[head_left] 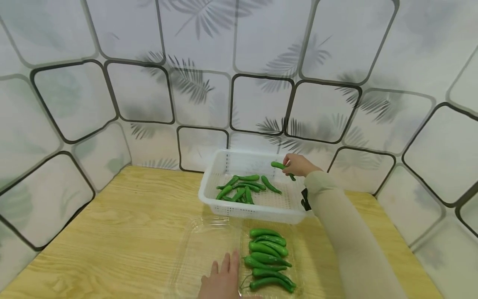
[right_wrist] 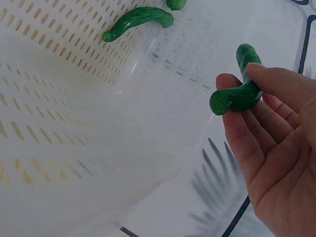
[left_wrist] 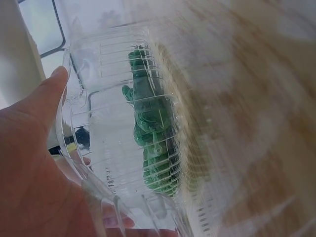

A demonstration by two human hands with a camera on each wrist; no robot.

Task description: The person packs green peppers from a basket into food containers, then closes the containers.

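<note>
My right hand (head_left: 297, 165) pinches a curved green chili pepper (right_wrist: 242, 96) between thumb and fingers, above the right side of a white perforated basket (head_left: 257, 215). Inside the basket, several more green peppers (head_left: 244, 185) lie mostly toward the left. On the table in front is an unfolded clear plastic clamshell box (head_left: 186, 249); its right half contains a column of green peppers (head_left: 267, 258). My left hand (head_left: 223, 279) rests at the box's near middle, fingers extended along the fold. The left wrist view shows the thumb (left_wrist: 47, 91) against the box's clear rim.
The basket stands at the back of a wood-grain table (head_left: 123, 224), against a wall covering (head_left: 201, 95) with dark outlined shapes and leaf prints. The box lies directly before the basket. My right sleeve (head_left: 347, 232) crosses the table's right side.
</note>
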